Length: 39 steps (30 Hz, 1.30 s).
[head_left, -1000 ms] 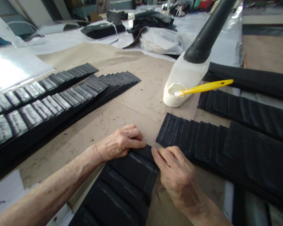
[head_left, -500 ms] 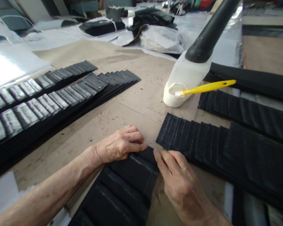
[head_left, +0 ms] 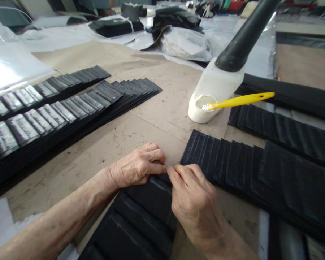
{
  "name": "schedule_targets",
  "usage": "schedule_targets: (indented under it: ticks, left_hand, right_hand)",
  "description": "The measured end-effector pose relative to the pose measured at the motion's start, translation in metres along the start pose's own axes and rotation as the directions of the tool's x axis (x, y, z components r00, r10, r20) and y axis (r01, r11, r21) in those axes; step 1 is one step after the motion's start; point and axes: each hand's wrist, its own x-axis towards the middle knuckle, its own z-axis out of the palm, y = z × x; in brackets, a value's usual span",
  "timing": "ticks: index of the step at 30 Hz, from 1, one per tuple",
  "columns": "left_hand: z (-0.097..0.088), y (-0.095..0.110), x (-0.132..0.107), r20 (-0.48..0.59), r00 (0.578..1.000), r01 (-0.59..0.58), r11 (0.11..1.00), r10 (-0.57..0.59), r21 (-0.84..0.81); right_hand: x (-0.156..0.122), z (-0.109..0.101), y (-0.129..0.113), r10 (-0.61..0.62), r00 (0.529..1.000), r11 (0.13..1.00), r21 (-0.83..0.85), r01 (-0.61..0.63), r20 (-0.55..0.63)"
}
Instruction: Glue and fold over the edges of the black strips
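A stack of overlapping black strips, leather-like, lies in front of me at the bottom centre. At its far edge my left hand is closed, fingers curled and pressing on the top piece. My right hand pinches the same far edge, its fingertips against those of the left hand. Both hands cover most of that edge, so the fold or seam under the fingers is hidden. Faint pale lines run across the black pieces.
Two rows of fanned black pieces with shiny ends lie at the left. More fanned black pieces lie at the right. A white glue container with a yellow brush across its opening stands behind. Plastic-wrapped bundles sit farther back.
My right hand has slid left and slightly up along the far edge until its fingertips meet my left hand. The left hand has stayed almost in place.
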Motion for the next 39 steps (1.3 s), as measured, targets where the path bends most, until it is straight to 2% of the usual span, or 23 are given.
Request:
schedule_targets:
  ticks: [4,7,10,14,17,22,29,33,39]
  left_hand:
    - [0.002,-0.002,-0.003,-0.048,0.998,0.023,0.997,-0.027,-0.078]
    - [0.002,-0.008,-0.008,-0.15,0.987,0.041,0.986,-0.065,-0.161]
    - [-0.003,-0.015,-0.013,-0.202,0.972,0.083,0.98,-0.119,-0.179]
    - [-0.005,-0.018,-0.017,-0.228,0.96,0.12,0.975,-0.161,-0.186]
    - [-0.001,-0.016,-0.018,-0.254,0.956,0.105,0.979,-0.147,-0.173]
    - [0.003,-0.014,-0.018,-0.264,0.957,0.089,0.987,-0.123,-0.136]
    - [0.0,-0.013,-0.022,-0.25,0.958,0.12,0.987,-0.144,-0.109]
    - [-0.004,-0.014,-0.033,-0.295,0.938,0.17,0.983,-0.183,-0.071]
    - [-0.002,-0.017,-0.038,-0.323,0.929,0.181,0.983,-0.179,-0.025]
  right_hand:
    - [-0.004,0.012,-0.003,-0.029,1.0,0.995,-0.09,0.03,0.011]
    - [-0.009,0.012,0.0,-0.026,1.0,0.999,-0.047,0.027,0.016]
    - [-0.008,0.013,0.002,-0.01,0.999,1.0,0.027,0.009,0.031]
    - [-0.005,0.013,0.004,0.013,0.998,0.999,0.045,-0.015,0.054]
    - [-0.003,0.009,0.007,0.006,0.995,1.0,0.029,-0.009,0.098]
    - [0.009,0.008,0.006,-0.003,0.989,0.993,0.115,-0.014,0.147]
    - [0.013,0.025,-0.004,-0.116,0.99,0.993,0.041,0.113,0.078]
    - [0.009,0.025,0.0,-0.101,0.991,0.991,0.101,0.092,0.09]
    - [0.02,0.023,0.003,-0.052,0.972,0.994,0.105,0.028,0.231]
